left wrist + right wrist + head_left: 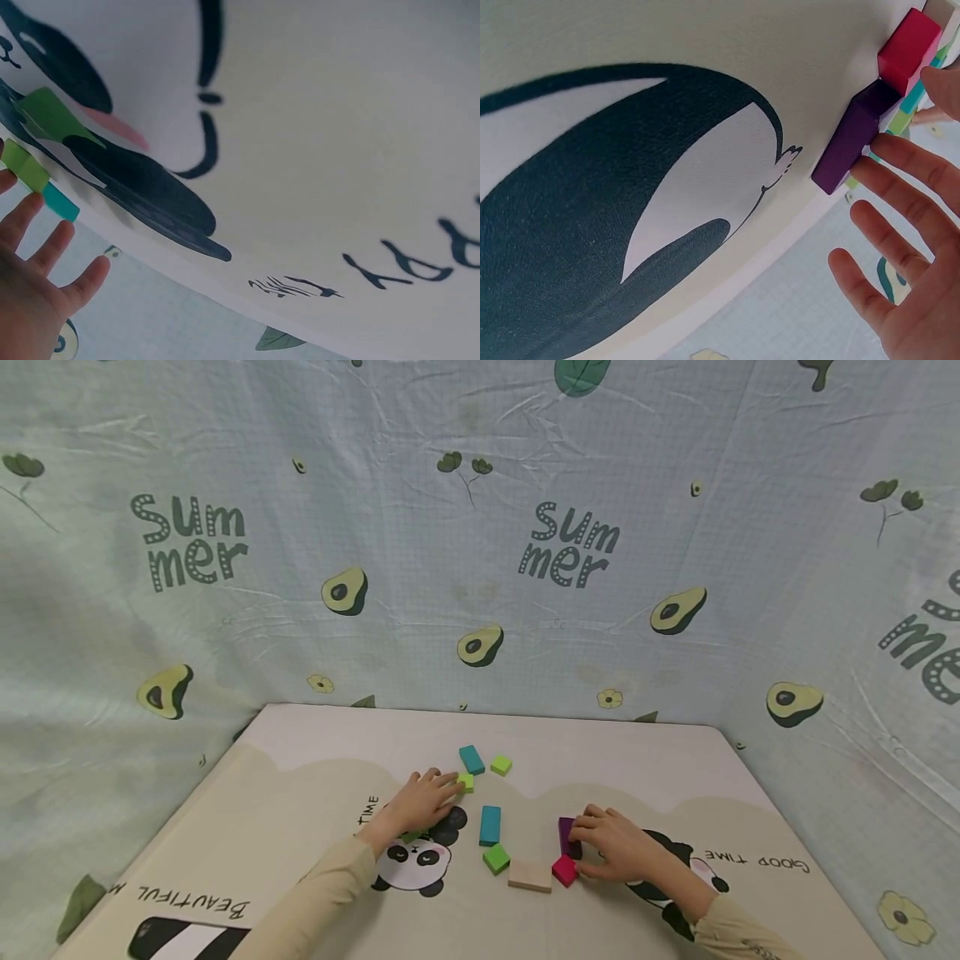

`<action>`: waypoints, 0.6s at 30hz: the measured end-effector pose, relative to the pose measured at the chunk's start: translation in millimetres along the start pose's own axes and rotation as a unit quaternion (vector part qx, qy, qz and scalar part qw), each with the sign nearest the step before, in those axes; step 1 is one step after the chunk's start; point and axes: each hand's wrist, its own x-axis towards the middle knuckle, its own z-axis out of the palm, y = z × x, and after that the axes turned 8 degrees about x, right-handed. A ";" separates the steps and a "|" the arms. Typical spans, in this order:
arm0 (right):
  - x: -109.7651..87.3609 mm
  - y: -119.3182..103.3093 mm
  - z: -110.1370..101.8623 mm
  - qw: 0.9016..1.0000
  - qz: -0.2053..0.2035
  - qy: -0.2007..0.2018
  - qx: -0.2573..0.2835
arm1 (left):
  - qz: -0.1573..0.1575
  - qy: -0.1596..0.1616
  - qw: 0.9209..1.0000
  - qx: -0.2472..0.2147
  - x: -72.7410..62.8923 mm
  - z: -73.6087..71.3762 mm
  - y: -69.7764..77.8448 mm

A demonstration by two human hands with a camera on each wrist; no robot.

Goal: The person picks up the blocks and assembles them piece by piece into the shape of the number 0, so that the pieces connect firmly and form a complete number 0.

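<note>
Purple block (565, 837): on counter (247, 827), at right fingertips, end beside red block (565, 870).
Right hand (617, 846): fingers loosely extended, 2 tips at purple block, thumb near red; nothing clasped.
Left hand (423, 800): fingers spread by lime block (467, 782), no grip; exact contact can't tell.
Handling: blocks look light, stiff, smooth, not fragile; best pinch purple across long sides.
View gap: left wrist shows green block (56, 116) plainly; head mostly hides it behind left hand.

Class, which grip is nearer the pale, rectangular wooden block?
Right. The right grip is close by, right of the wooden block; the left grip is farther off, leftward and back.
</note>
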 end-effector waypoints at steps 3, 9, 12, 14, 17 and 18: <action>0.8 0.2 0.0 1.000 -0.001 0.002 -0.001 | 0.012 0.015 1.000 -0.005 -1.0 0.2 2.1; 1.0 0.1 0.2 1.000 -0.001 0.002 -0.001 | 0.004 0.001 1.000 0.016 1.1 -12.6 14.1; 0.5 -0.1 0.2 1.000 0.002 -0.001 -0.001 | 0.000 -0.016 0.999 0.034 3.0 -15.2 18.1; 0.2 -0.1 0.0 1.000 0.004 -0.004 -0.001 | -0.002 -0.020 0.999 0.046 4.1 -15.2 20.1; 0.0 -0.1 -0.4 1.000 0.004 -0.005 0.000 | -0.001 -0.018 0.999 0.049 5.4 -14.6 21.9; 0.1 0.0 -0.5 1.000 0.003 -0.004 -0.001 | 0.000 -0.016 0.999 0.046 5.6 -14.4 22.3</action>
